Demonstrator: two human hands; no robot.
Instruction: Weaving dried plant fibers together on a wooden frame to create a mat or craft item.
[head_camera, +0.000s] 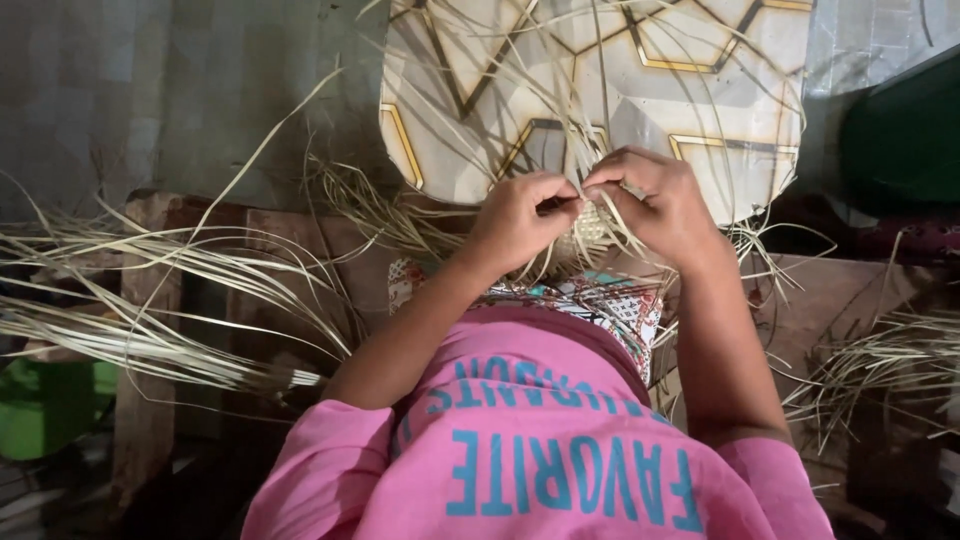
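My left hand (520, 215) and my right hand (655, 200) meet in front of me, both pinching thin pale straw strips. Between and just below them sits a small woven straw piece (590, 228), partly hidden by my fingers. Long loose strips (560, 110) fan upward from it over a light board with gold hexagon lines (700, 70). My pink shirt with blue letters (540, 450) fills the bottom of the view, and a patterned cloth (620, 305) lies on my lap.
A big bundle of dry straw strips (130, 300) lies at the left on a wooden bench (150, 400). More straw (880, 370) is heaped at the right. A green container (45, 405) stands at lower left, and a dark green object (900, 130) at upper right.
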